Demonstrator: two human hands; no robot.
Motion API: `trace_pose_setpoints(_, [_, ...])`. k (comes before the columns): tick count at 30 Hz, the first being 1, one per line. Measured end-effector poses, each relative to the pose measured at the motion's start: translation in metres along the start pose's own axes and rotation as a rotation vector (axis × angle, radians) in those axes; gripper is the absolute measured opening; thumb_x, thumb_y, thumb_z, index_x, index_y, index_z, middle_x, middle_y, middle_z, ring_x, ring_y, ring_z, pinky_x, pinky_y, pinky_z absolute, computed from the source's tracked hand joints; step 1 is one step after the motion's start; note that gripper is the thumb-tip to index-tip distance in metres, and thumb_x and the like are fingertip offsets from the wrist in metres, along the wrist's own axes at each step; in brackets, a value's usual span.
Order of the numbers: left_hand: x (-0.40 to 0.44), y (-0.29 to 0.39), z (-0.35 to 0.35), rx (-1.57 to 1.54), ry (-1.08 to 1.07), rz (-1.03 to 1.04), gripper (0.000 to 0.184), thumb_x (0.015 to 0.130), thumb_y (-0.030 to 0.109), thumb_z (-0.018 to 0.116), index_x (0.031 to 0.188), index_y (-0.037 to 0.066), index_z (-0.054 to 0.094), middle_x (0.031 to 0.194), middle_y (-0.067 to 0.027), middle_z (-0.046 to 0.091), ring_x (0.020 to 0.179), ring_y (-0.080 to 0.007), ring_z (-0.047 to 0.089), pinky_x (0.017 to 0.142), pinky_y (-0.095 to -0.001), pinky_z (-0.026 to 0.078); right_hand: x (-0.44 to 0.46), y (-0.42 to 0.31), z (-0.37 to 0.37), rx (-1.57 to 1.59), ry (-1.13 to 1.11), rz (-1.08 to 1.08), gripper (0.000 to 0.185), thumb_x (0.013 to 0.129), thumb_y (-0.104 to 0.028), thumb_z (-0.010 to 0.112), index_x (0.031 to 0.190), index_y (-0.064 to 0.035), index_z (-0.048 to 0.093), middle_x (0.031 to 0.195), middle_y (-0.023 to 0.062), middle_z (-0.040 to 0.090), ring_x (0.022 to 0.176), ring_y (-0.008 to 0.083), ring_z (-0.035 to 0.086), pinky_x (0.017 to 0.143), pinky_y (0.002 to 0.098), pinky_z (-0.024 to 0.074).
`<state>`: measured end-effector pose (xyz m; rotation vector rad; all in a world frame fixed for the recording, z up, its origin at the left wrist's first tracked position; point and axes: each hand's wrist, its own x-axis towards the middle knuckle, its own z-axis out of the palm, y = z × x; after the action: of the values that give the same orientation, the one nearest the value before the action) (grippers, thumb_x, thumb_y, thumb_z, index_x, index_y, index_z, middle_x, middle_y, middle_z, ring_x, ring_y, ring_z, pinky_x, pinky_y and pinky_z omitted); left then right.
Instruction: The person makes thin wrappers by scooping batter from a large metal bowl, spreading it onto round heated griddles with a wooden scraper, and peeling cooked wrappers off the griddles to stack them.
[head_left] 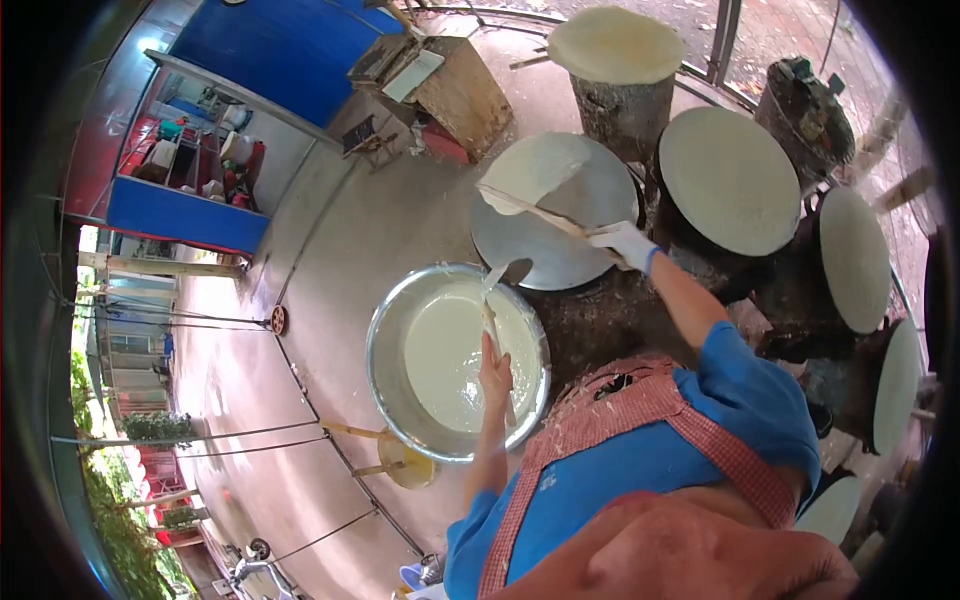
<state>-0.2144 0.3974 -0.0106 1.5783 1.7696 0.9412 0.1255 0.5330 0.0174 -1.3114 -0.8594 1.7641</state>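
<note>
Pale layer [535, 160]: located forward and left of the right grip, on the griddle [600, 205]; it covers part of the plate, with grey metal exposed beside it.

Right grip [625, 243]: gloved in white, clamped on the near end of the long spreader [550, 215]. The spreader reaches away to the left, across the near edge of the layer. The end hold apparently gives reach over the plate while keeping the fingers off it.

Left grip [495, 376]: bare, closed round the handle of the ladle [515, 271]. The handle crosses above the basin [375, 345]; the head sits at the far rim, towards the griddle. This position probably lets drips return to the batter [435, 350] below the grip.

Beyond the right grip: a coated round plate [730, 180] stands to the right, and a pale disc [615, 45] tops a drum [622, 110] ahead. The yellow bucket [410, 468] stands left of and nearer than the left grip.

Markings: a small light mark on the shirt [547, 482] is too small to read. No brand, label or other lettering is legible.
</note>
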Motion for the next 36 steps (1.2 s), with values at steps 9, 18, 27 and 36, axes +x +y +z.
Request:
trace_pose_setpoints(9, [-0.019,0.060,0.005,-0.174,0.020,-0.447,0.067,0.078,0.003,0.050,0.138,0.016,0.022,0.055,-0.0019,0.046,0.038,-0.0090,0.040,0.034,-0.0246,0.032,0.027,0.006,-0.038,-0.016,-0.041,0.037,0.020,0.075,-0.019,0.064,0.089,-0.0050,0.065,0.045,0.0009,0.042,0.029,0.0115,0.034,0.028,0.0274,0.0223])
trace_pose_setpoints(18, [-0.073,0.069,0.011,-0.506,0.088,-0.734,0.072,0.080,-0.001,0.047,0.139,0.016,0.010,0.050,-0.0001,0.038,0.034,-0.0088,0.034,0.028,-0.0237,0.027,0.049,-0.048,-0.070,-0.086,-0.058,0.114,0.018,0.075,-0.020,0.063,0.082,-0.0037,0.063,0.046,0.0034,0.047,0.030,0.0101,0.037,0.028,0.0242,0.0240])
trace_pose_setpoints(27, [-0.108,0.092,0.016,-0.579,0.136,-0.857,0.063,0.084,0.002,0.045,0.137,0.013,0.013,0.052,0.0004,0.036,0.035,-0.0085,0.032,0.030,-0.0240,0.024,0.114,-0.072,-0.097,-0.255,-0.089,0.064,0.022,0.074,-0.026,0.064,0.078,-0.0045,0.063,0.044,0.0048,0.045,0.033,0.0122,0.040,0.029,0.0291,0.0291])
trace_pose_setpoints(36, [-0.111,0.107,0.021,-0.646,0.234,-0.913,0.062,0.082,0.003,0.047,0.136,0.016,0.019,0.054,0.0021,0.035,0.041,-0.0071,0.033,0.034,-0.0213,0.025,0.079,-0.073,-0.111,-0.386,-0.341,0.256,0.018,0.068,-0.013,0.068,0.084,-0.0035,0.068,0.058,0.0020,0.056,0.043,0.0094,0.044,0.039,0.0278,0.0358])
